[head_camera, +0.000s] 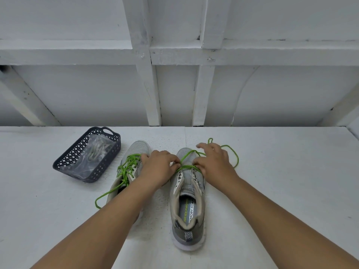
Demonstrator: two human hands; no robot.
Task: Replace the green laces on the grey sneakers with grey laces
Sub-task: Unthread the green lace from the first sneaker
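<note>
Two grey sneakers stand side by side on the white table, toes pointing away from me. The left sneaker (134,162) still carries a green lace (126,169) through most eyelets, its loose end trailing toward me. The right sneaker (187,195) has a green lace (231,152) only near the toe, most of it lying loose to the right. My left hand (161,166) pinches this lace at the lowest eyelets. My right hand (213,162) rests over the shoe's right side, fingertips on the lace. Grey laces (96,150) lie in a clear bag inside the basket.
A dark blue perforated basket (66,160) stands at the left of the sneakers. White table surface (281,181) stretches to the right. A white panelled wall (174,84) rises behind the table's far edge.
</note>
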